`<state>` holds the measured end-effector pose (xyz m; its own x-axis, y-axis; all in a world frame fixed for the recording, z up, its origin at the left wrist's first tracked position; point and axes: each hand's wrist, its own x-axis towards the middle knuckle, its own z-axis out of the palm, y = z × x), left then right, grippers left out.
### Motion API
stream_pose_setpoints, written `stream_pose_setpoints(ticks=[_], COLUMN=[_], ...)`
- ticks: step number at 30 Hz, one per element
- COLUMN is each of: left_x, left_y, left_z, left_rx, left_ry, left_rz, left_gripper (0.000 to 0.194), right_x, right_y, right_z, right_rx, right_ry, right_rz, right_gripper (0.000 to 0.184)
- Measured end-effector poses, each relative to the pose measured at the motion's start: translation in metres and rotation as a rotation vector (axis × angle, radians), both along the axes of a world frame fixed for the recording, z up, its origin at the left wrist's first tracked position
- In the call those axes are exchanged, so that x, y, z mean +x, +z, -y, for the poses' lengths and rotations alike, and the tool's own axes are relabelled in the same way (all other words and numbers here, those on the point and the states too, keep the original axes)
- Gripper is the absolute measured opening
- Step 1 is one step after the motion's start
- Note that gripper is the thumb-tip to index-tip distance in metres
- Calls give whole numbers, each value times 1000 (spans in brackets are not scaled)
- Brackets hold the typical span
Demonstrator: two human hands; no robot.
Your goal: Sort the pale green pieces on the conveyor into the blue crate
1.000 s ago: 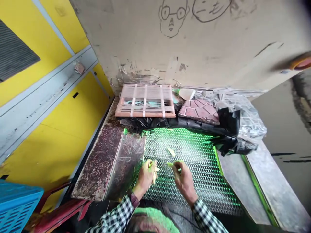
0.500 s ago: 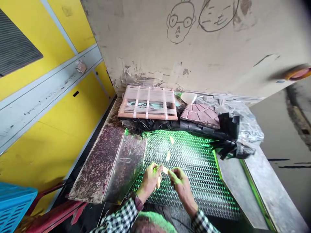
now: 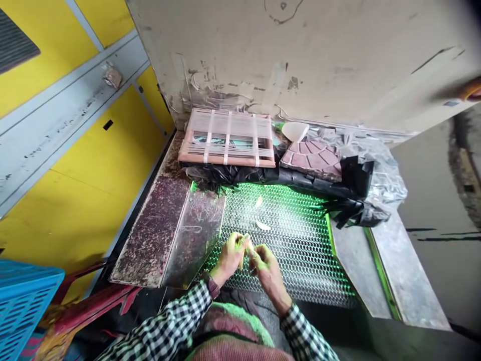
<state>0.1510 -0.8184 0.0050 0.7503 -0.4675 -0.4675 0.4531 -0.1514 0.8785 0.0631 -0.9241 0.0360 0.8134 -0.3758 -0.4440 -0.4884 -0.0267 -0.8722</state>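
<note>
Green-lit hexagonal wire mesh (image 3: 300, 250) on a workbench, with both hands working just above it.

Forearms in checked sleeves (image 3: 161, 321) reach forward, the left hand (image 3: 228, 256) and right hand (image 3: 267, 268) angled inward until they meet. Their fingers close together on a pale sliver (image 3: 243, 248), held upright between them and clear of the mesh. Just beyond, two loose pale slivers (image 3: 263, 225) lie on the mesh, well apart from the hands. A scratched metal sheet (image 3: 195, 235) sits beside the mesh on the left. Farther off, black plastic sheeting (image 3: 300, 176) runs along the far edge, beneath a string-bound wooden frame (image 3: 227, 138), a terracotta paving piece (image 3: 311, 159) and a white bowl (image 3: 295, 131).
</note>
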Motion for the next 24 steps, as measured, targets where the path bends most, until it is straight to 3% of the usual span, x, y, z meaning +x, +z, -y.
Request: stream_pose_setpoints(ticks=[5, 8, 10, 12, 16, 19, 21, 24], left_x=[2, 3, 3, 2, 2, 5, 8, 11], left_y=[-6, -8, -9, -11, -15, -16, -15, -9], left_z=[-9, -9, -7, -4, 5, 6, 3, -2], left_rx=[-278, -279, -191, -65, 57, 71, 58, 7], left_ry=[-58, 13, 126, 137, 24, 80, 128, 196], left_rz=[-263, -231, -172, -144, -135, -121, -119, -166], left_gripper=[45, 40, 37, 36, 31, 17, 20, 30], right_x=[-2, -5, -10, -18, -38, -43, -40, -26], right_y=[-5, -11, -15, -20, -33, -35, -28, -8], right_z=[19, 20, 22, 30, 64, 81, 75, 42], right_rx=[143, 194, 123, -116, -821, -1017, -975, -637], right_ry=[7, 1, -10, 7, 90, 161, 138, 130], right_rz=[-38, -55, -64, -67, -52, -29, -25, -17], right_gripper=[52, 56, 55, 50, 42, 39, 40, 43])
